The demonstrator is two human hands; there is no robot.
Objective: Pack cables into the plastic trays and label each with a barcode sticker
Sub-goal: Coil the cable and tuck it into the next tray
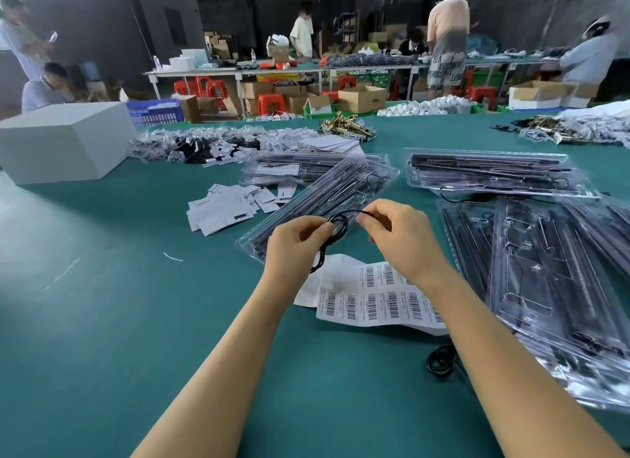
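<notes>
I am coiling the cable [335, 230], pinched in my left hand [296, 244] and right hand [397, 234]. Next it tucks into the open tray [317, 205] just beyond my fingers; sticker sheet [378, 295] lies below.

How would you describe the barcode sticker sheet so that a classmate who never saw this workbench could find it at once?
Start at the green table and follow the person's two forearms toward the hands. Between the wrists, flat on the cloth, lies the barcode sticker sheet. Unlike the loose white cards farther back, it is one long white strip printed with rows of black barcodes.
</notes>
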